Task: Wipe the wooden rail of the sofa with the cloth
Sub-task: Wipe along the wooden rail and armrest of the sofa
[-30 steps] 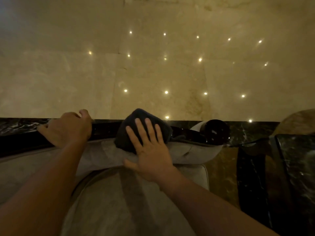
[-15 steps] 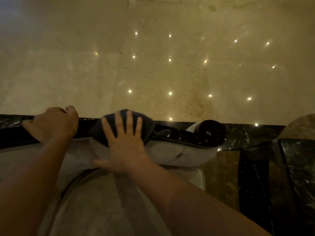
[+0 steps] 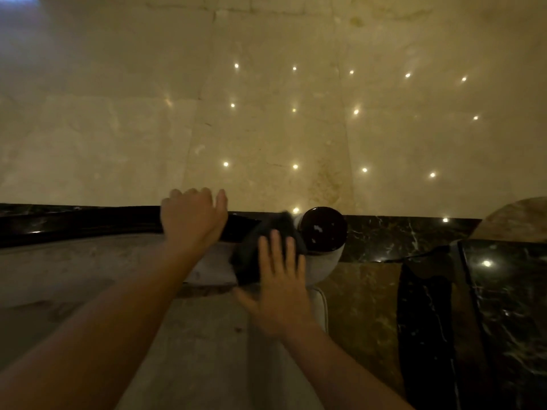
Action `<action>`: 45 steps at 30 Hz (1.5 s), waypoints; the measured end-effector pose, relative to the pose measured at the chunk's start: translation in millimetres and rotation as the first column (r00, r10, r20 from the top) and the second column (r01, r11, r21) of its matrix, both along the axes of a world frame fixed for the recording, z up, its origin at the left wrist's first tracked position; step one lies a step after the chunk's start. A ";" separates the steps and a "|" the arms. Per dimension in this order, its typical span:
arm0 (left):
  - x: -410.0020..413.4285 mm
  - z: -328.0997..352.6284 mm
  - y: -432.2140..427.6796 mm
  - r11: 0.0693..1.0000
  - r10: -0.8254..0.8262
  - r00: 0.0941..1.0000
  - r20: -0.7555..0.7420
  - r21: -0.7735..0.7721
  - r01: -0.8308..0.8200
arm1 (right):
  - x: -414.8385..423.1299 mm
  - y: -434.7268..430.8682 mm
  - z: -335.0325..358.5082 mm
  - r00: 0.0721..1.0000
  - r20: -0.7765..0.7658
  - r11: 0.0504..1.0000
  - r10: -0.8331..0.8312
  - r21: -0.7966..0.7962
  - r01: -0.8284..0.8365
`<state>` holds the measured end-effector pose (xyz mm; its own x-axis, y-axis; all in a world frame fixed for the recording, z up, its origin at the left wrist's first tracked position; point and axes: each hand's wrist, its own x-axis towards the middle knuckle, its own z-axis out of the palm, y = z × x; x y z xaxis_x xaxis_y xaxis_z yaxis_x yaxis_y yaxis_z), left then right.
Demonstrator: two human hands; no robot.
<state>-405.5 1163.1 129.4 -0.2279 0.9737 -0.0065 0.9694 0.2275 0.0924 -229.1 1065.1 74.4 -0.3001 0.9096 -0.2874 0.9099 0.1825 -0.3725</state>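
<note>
The dark glossy wooden rail (image 3: 88, 224) runs along the top of the sofa's back and ends in a round knob (image 3: 324, 229) at the right. A dark cloth (image 3: 256, 250) lies bunched on the rail just left of that knob. My right hand (image 3: 281, 291) presses flat on the cloth, fingers spread and pointing away from me. My left hand (image 3: 192, 220) rests on the rail left of the cloth, its fingers curled over the far edge. The rail under the cloth and hands is hidden.
Pale upholstery of the sofa (image 3: 74, 270) fills the foreground below the rail. A polished beige marble floor (image 3: 266, 128) with ceiling-light reflections lies beyond. A black marble border (image 3: 399, 232) and a dark marble table (image 3: 503, 306) stand at the right.
My right hand has slid the cloth to the right along the rail, up to the round knob. My left hand has also shifted right along the rail.
</note>
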 end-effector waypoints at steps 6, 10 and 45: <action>46.8 -13.7 18.6 0.988 0.152 0.987 0.050 -0.031 -0.151 | 79.1 37.6 -14.0 0.995 0.065 0.997 -0.078 0.033 0.076; 53.9 -22.0 22.7 0.938 0.338 0.940 0.046 0.065 -0.340 | 81.9 79.0 -14.9 0.986 0.096 0.987 -0.139 0.093 0.130; 63.0 -37.0 34.9 0.909 0.416 0.908 -0.046 0.005 -0.416 | 124.8 168.8 -25.5 0.997 -0.058 0.999 0.045 -0.017 -0.046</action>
